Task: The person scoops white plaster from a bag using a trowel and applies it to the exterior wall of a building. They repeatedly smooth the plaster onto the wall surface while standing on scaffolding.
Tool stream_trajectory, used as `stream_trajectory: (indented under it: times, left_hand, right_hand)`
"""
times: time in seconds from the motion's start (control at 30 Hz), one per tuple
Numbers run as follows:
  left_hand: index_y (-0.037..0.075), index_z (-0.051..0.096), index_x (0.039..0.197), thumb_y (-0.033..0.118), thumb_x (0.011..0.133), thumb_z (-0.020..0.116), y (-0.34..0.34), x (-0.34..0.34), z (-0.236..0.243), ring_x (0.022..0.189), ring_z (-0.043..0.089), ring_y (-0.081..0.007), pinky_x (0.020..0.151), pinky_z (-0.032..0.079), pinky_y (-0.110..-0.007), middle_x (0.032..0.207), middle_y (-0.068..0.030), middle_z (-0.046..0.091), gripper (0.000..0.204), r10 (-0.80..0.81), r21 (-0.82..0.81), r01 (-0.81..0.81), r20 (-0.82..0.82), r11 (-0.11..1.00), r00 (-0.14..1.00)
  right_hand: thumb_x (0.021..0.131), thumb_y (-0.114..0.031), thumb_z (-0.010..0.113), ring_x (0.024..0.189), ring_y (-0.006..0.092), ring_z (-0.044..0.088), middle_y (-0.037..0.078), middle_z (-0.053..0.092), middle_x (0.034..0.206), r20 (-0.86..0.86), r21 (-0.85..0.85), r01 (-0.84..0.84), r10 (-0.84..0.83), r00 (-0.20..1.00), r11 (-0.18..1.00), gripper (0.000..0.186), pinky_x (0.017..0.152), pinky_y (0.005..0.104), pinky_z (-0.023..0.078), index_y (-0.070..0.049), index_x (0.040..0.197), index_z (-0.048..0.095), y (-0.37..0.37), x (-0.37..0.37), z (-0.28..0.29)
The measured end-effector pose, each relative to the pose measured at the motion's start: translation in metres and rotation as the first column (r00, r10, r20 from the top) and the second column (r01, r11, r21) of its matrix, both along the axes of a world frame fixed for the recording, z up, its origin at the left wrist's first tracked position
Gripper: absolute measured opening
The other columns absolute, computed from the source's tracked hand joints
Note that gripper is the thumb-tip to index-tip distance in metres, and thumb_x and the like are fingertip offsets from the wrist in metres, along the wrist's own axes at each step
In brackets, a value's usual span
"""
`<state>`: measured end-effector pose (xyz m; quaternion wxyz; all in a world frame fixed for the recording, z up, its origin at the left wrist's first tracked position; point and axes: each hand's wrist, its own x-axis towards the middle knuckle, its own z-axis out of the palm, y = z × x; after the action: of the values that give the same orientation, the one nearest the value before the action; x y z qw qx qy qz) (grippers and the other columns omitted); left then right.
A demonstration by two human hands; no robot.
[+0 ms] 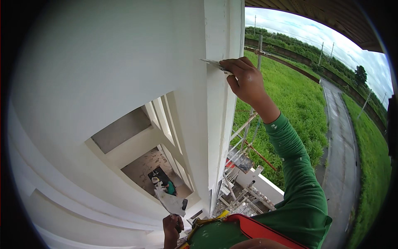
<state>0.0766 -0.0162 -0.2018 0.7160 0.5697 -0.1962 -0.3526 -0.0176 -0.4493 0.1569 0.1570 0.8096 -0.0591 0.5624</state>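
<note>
My right hand [244, 79] is raised at the upper middle, its fingers closed round a thin putty knife [215, 65]. The knife's blade lies against the corner of a white column [215, 43], its edge sticking out past the left side. Low down, my left hand [170, 227] grips a putty trowel [171, 202] whose pale flat blade points up and is smeared with white putty. Part of its handle is hidden by the fingers. The blade hangs in front of an opening in the wall, apart from the column.
Left of the column runs a smooth white wall [124, 50] with openings showing a lower floor. A dark sheet with items [155, 172] lies far below. Scaffold poles [244, 133] stand outside, beside grass [282, 99] and a paved road [338, 116]. A red strap [257, 228] crosses my body.
</note>
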Motion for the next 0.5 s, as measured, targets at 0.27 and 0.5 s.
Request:
stream_trajectory:
  times: [0.27,0.5]
  left_hand:
    - [0.003,0.054,0.083,0.036,0.102,0.055,-0.075,0.012,0.079,0.061,0.055,-0.0152,0.057,0.045,-0.029,0.072,-0.0073,0.055,0.039,-0.153,-0.354,0.232,0.237,0.906,0.959]
    - [0.002,0.053,0.086,0.038,0.102,0.056,-0.083,-0.013,0.081,0.058,0.053,-0.0138,0.053,0.044,-0.028,0.072,-0.0055,0.055,0.039,-0.197,-0.399,0.271,0.217,0.876,0.956]
  right_hand:
    - [0.09,-0.005,0.055,0.095,0.0176,0.064,0.011,0.064,0.104,0.516,0.444,-0.761,0.559,0.649,0.473,0.016,0.084,0.0316,0.053,0.001,0.101,0.064,0.094,-0.016,-0.134]
    - [0.08,-0.01,0.064,0.07,0.0338,0.065,0.021,0.067,0.089,0.595,0.422,-0.898,0.709,0.378,0.124,0.016,0.063,0.039,0.053,0.006,0.083,0.061,0.173,-0.006,-0.196]
